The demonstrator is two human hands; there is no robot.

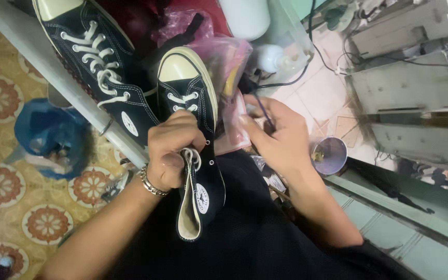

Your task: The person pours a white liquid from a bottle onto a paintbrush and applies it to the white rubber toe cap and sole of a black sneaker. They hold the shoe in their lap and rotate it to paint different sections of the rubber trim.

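Note:
My left hand (171, 150) grips the upper collar of a black high-top canvas sneaker (199, 171) with white laces and a cream toe cap, resting on my lap. A metal chain bracelet (151, 184) circles that wrist. My right hand (278, 137) pinches a thin dark tool or cord (263, 111) just right of the shoe, over a clear pinkish plastic bag (234, 129). The matching second sneaker (97, 62) lies to the upper left, laced.
A blue plastic bag (47, 137) sits on the patterned floor tiles at left. A grey metal rail (63, 88) runs diagonally under the shoes. A small purple cup (330, 155), a white bottle (278, 58), cables and grey machine parts (405, 85) crowd the right.

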